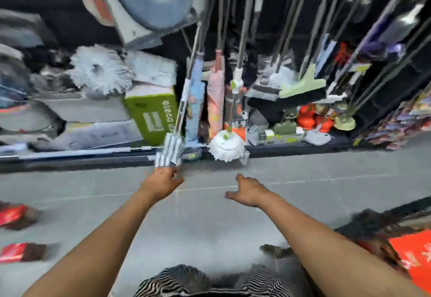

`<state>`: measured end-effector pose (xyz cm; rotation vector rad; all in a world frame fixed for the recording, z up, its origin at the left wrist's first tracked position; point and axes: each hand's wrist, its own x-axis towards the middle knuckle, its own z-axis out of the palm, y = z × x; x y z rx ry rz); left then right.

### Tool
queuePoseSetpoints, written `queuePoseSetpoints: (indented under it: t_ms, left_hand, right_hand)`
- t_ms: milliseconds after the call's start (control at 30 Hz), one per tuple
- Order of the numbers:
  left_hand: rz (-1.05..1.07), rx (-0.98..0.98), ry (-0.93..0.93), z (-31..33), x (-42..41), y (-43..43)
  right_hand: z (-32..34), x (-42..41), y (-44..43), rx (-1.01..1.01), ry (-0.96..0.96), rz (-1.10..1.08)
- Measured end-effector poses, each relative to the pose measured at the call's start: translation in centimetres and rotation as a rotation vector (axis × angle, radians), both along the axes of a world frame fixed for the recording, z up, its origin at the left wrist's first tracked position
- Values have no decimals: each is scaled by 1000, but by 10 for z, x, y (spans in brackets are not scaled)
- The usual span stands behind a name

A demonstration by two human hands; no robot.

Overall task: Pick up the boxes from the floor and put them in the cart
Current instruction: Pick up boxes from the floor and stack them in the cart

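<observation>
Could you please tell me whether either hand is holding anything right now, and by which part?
Nothing is held: the left hand and the right hand both reach forward empty above the floor, fingers relaxed.

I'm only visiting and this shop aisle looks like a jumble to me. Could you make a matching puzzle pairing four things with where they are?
Things:
1. green box
2. white mop head
3. red boxes
4. left hand

Places:
a. on the floor, far left
b. just below the striped mop pad
c. left of that pad, higher in the picture
d. right of that pad, at about its height

Pairs: 1-c, 2-d, 3-a, 4-b.
</observation>
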<state>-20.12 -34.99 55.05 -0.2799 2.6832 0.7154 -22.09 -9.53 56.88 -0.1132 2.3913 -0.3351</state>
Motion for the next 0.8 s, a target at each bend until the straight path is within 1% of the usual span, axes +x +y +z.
queuePoseSetpoints:
  t_ms: [100, 200, 300, 400, 567, 667, 800]
  left_hand:
    - [236, 0, 10, 1, 53, -93]
    - [431, 40, 38, -4, 118, -160]
    - [583, 36, 26, -13, 181, -204]
    - [722, 60, 9, -23, 238, -231]
    - [965, 115, -78, -49, 314, -278]
    - [1069, 139, -99, -65, 341, -311]
    - [1196, 126, -170, -98, 366, -379]
  right_hand:
    - [1, 5, -96, -22, 3, 205]
    - [-1, 22, -176, -21, 6, 406]
    - [-5, 41, -242, -9, -34, 585]
    - [-11, 62, -299, 34, -127, 730]
    - [-37, 97, -395, 88, -227, 922]
    - [-53, 111, -450, 84, -283, 998]
    - [-92, 119, -543, 142, -355, 1067]
